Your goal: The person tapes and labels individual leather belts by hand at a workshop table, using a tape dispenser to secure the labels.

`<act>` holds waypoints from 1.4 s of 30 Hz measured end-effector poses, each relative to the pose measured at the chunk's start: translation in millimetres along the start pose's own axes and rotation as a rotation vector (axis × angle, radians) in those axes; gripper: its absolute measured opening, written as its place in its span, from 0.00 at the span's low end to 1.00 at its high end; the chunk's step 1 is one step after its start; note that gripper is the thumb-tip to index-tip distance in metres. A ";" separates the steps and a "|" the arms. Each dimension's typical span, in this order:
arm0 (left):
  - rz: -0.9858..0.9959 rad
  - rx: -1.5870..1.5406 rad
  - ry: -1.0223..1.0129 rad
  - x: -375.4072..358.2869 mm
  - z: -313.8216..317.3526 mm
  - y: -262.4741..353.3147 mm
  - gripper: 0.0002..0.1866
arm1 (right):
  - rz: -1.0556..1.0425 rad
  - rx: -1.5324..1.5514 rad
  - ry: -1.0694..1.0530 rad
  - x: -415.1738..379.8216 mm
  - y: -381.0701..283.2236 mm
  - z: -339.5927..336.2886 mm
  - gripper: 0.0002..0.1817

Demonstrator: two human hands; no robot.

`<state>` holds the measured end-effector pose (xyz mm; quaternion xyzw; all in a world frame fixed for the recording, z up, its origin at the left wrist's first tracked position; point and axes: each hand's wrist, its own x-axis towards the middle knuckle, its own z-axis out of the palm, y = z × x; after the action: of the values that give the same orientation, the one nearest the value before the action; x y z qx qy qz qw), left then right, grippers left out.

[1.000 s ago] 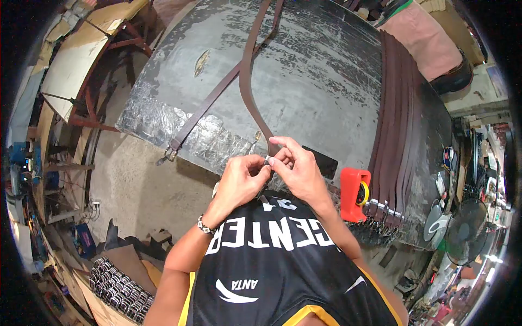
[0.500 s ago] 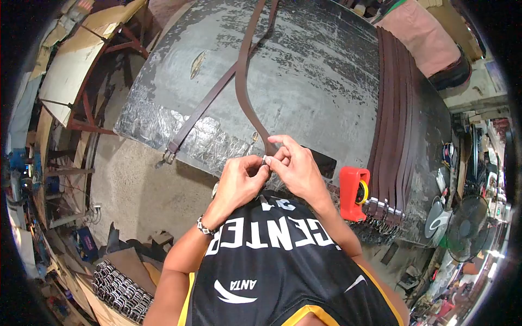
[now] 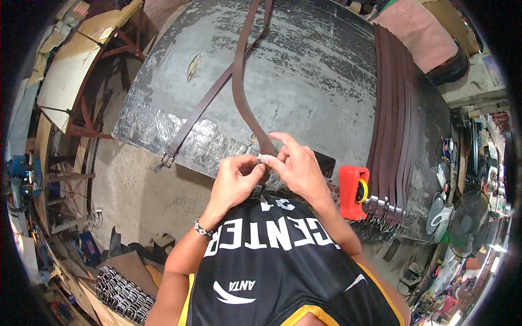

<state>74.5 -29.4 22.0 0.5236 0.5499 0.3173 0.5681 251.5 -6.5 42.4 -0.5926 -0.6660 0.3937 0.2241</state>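
Note:
A long brown leather belt (image 3: 241,95) runs down the table to my hands at its near edge. My left hand (image 3: 237,176) pinches the belt's near end from the left, thumb and forefinger closed. My right hand (image 3: 296,168) grips the same end from the right, its thumb pressed on a small whitish piece at the belt and its forefinger raised. A dark buckle shows just below my fingers, partly hidden. Beyond, another belt (image 3: 209,98) lies slanting left, its metal buckle (image 3: 167,161) hanging over the table edge.
The worn grey table (image 3: 310,81) fills the middle. On its right lies a row of brown belts (image 3: 389,119) with white-banded buckle ends. A red tape dispenser (image 3: 350,193) with yellow tape stands beside them. A fan (image 3: 468,223) is at right; bundled buckles (image 3: 122,293) sit lower left.
The view shifts slightly. My right thumb has moved a little left over the whitish piece, and the dark buckle below my hands shows more. Both hands keep hold of the belt.

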 end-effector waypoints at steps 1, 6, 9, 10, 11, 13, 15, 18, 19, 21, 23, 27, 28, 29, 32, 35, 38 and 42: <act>-0.008 -0.037 -0.002 -0.5 -0.1 0.6 0.10 | -0.011 0.041 -0.001 0.0 2.1 0.3 0.25; -0.005 -0.216 -0.027 -1.2 -3.0 -1.9 0.08 | -0.048 0.273 -0.043 -1.5 8.1 6.9 0.24; -0.012 -0.278 -0.044 -2.0 -6.7 -2.9 0.08 | -0.063 0.447 -0.115 0.3 11.3 6.2 0.28; -0.020 -0.273 -0.049 -2.6 -8.7 -3.1 0.08 | -0.071 0.472 -0.117 0.0 12.3 6.1 0.28; -0.027 -0.268 -0.053 -3.3 -9.9 -3.3 0.08 | -0.080 0.497 -0.120 -0.4 13.3 6.0 0.29; -0.020 -0.334 -0.052 -3.7 -9.0 -7.6 0.07 | -0.095 0.600 -0.146 -0.7 16.8 6.3 0.31; -0.018 -0.387 -0.061 -3.7 -9.7 -7.7 0.07 | -0.108 0.755 -0.193 0.4 20.1 6.2 0.32; -0.007 -0.433 -0.052 -5.4 -14.0 -5.2 0.08 | -0.031 0.828 -0.202 -3.6 12.4 -1.5 0.31; 0.007 -0.437 -0.030 -5.0 -17.3 -7.5 0.08 | -0.015 0.834 -0.191 -3.8 15.5 -3.3 0.30; 0.023 -0.453 -0.010 -4.5 -20.7 -8.0 0.08 | 0.016 0.845 -0.169 -3.0 24.7 -5.1 0.28; 0.025 -0.475 -0.012 -4.3 -23.2 -5.2 0.08 | 0.055 0.826 -0.136 -0.6 28.1 -1.3 0.20; 0.033 -0.450 -0.028 -4.1 -20.2 -10.3 0.07 | 0.118 0.863 -0.183 2.7 23.9 8.3 0.10; 0.040 -0.445 -0.029 -4.7 -19.1 -8.9 0.07 | 0.135 0.891 -0.216 2.5 20.5 8.8 0.09; 0.047 -0.440 -0.030 -5.4 -17.4 -6.5 0.06 | 0.152 0.919 -0.249 2.6 18.0 10.2 0.08; 0.042 -0.402 -0.022 -5.8 -15.9 -3.7 0.06 | 0.142 0.968 -0.238 4.7 17.0 15.6 0.07; 0.005 -0.372 0.027 -6.1 -13.6 -1.1 0.06 | 0.134 0.940 -0.217 6.1 16.8 17.8 0.06; -0.021 -0.382 0.092 -5.0 -9.8 0.4 0.06 | 0.096 0.930 -0.190 6.5 17.2 23.1 0.06; 0.043 -0.348 0.131 -5.0 -7.9 -3.3 0.08 | 0.062 0.888 -0.170 7.8 15.2 23.8 0.07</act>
<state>65.2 -33.0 21.6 0.4072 0.5111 0.4532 0.6063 241.1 -5.4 15.0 -0.4242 -0.4304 0.6953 0.3891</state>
